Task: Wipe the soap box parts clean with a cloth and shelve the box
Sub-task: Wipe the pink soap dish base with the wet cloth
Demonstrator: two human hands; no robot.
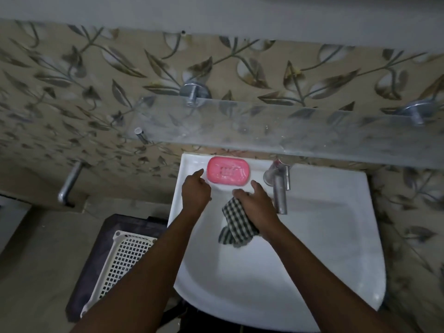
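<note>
Pink oval plastic soap box [228, 173]: long axis crosswise on white sink [336, 212] ledge, just right of nearer left hand [195, 191], fingers curled, empty; right hand [257, 204] gripping checked cloth [236, 224].

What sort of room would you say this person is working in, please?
Most likely a bathroom: a white wall-mounted sink with a metal tap, a pink soap box on its rim, and a glass shelf above.

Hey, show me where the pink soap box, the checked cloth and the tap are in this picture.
pink soap box [228, 173]: head view, middle of its slotted top face.
checked cloth [236, 218]: head view, the fold showing beside the right hand [258, 203].
tap [280, 192]: head view, midway along the metal spout.
</note>
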